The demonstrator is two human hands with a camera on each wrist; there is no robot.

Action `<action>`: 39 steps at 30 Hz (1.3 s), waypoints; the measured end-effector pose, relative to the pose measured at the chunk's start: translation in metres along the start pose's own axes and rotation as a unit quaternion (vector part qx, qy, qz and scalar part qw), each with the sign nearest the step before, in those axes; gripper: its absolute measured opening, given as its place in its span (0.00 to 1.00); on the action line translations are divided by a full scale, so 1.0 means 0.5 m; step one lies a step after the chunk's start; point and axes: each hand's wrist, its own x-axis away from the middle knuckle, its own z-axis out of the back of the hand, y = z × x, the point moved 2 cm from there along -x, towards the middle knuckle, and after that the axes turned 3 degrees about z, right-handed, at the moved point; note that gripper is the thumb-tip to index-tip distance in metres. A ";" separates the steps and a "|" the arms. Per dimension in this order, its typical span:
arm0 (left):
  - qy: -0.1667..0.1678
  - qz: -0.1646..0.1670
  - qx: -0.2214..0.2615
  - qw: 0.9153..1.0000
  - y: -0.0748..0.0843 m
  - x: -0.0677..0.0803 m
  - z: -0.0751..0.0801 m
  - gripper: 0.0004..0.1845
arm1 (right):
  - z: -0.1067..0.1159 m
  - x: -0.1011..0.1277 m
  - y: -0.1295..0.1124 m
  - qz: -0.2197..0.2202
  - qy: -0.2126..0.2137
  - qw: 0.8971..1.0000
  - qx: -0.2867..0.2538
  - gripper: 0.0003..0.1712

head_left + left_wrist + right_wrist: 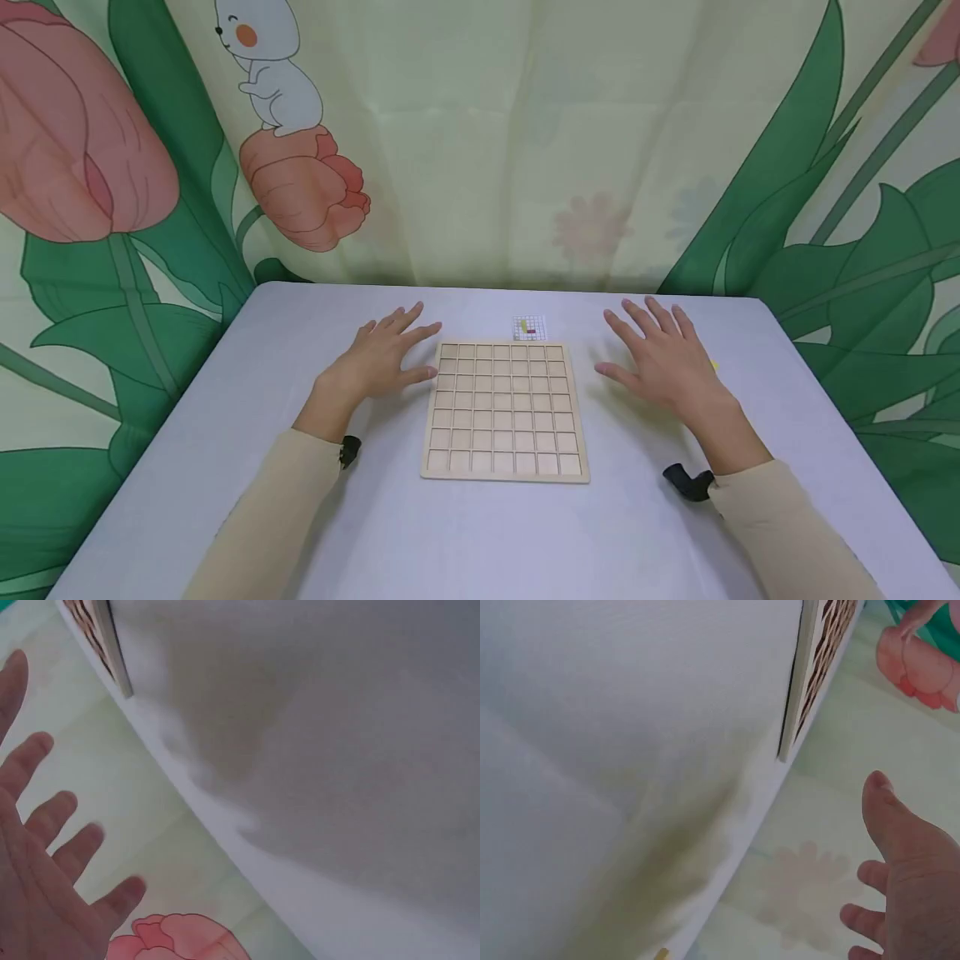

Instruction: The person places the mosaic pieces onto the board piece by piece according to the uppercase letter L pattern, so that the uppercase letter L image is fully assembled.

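Note:
In the head view a pale wooden grid board (pixel 504 400), divided into square cells, lies flat on the white table. My left hand (pixel 382 354) hovers by its upper left edge, fingers spread; whether the thumb touches the rim I cannot tell. To the right of the board my right hand (pixel 663 358) is held over the table with its fingers spread, holding nothing. Behind the board lies a small printed grid card (pixel 529 327) with yellow and red marks. A bit of a yellow piece (pixel 715 365) shows beside the right hand, which mostly hides it.
The white-covered table (pixel 510 542) ends at a back edge against a curtain (pixel 465 167) printed with tulips, leaves and a white animal. A black strap end (pixel 688 483) sticks out at the right cuff, and another black piece (pixel 349 450) at the left cuff.

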 end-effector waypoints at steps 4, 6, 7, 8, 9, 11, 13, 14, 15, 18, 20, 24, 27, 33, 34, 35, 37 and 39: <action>-0.023 -0.001 0.008 1.000 0.005 -0.006 -0.015 0.34 | 0.007 0.024 0.017 -0.009 0.005 1.000 0.007 0.40; -0.029 -0.001 0.005 1.000 0.008 -0.007 -0.023 0.34 | 0.010 0.036 0.026 -0.014 0.011 1.000 0.004 0.37; -0.032 -0.001 0.008 0.999 0.009 -0.008 -0.027 0.34 | 0.012 0.042 0.032 -0.016 0.012 1.000 0.001 0.36; -0.035 -0.001 0.012 0.999 0.010 -0.008 -0.030 0.34 | 0.013 0.048 0.038 -0.018 0.011 1.000 -0.003 0.36; -0.038 -0.002 0.016 0.999 0.011 -0.009 -0.034 0.34 | 0.013 0.054 0.044 -0.021 0.007 1.000 -0.008 0.36; -0.040 -0.001 0.024 0.999 0.007 -0.004 -0.035 0.35 | 0.011 0.058 0.051 -0.022 -0.005 1.000 -0.021 0.35; -0.043 0.000 0.035 0.998 0.002 0.000 -0.035 0.36 | 0.006 0.063 0.058 -0.025 -0.020 0.999 -0.038 0.35; -0.045 0.001 0.039 0.998 0.001 0.001 -0.034 0.37 | 0.004 0.065 0.062 -0.027 -0.028 0.998 -0.046 0.36; -0.047 0.002 0.044 0.998 -0.001 0.003 -0.033 0.38 | 0.002 0.067 0.067 -0.028 -0.035 0.997 -0.055 0.36; -0.057 0.003 0.064 0.996 -0.005 0.000 -0.031 0.42 | 0.000 0.071 0.081 -0.035 -0.049 0.995 -0.078 0.36; -0.067 -0.002 0.081 0.995 -0.003 -0.005 -0.030 0.44 | -0.003 0.073 0.094 -0.038 -0.058 0.994 -0.088 0.37; -0.080 -0.013 0.107 0.991 -0.004 -0.015 -0.036 0.47 | -0.015 0.076 0.121 -0.050 -0.084 0.990 -0.099 0.39; -0.083 -0.016 0.114 0.990 -0.004 -0.029 -0.051 0.48 | -0.028 0.084 0.143 -0.066 -0.113 0.986 -0.104 0.42; -0.075 -0.022 0.121 0.990 -0.006 -0.046 -0.058 0.51 | -0.040 0.085 0.166 -0.096 -0.135 0.981 -0.104 0.45; -0.081 -0.021 0.120 0.989 -0.007 -0.047 -0.058 0.51 | -0.042 0.084 0.168 -0.100 -0.136 0.980 -0.106 0.45; -0.089 -0.018 0.116 0.989 -0.008 -0.048 -0.058 0.50 | -0.045 0.084 0.170 -0.104 -0.138 0.979 -0.113 0.45; -0.100 -0.011 0.107 0.989 -0.012 -0.046 -0.055 0.49 | -0.052 0.081 0.171 -0.110 -0.142 0.975 -0.133 0.45; -0.105 -0.004 0.095 0.990 -0.015 -0.045 -0.051 0.48 | -0.058 0.077 0.171 -0.114 -0.141 0.971 -0.155 0.44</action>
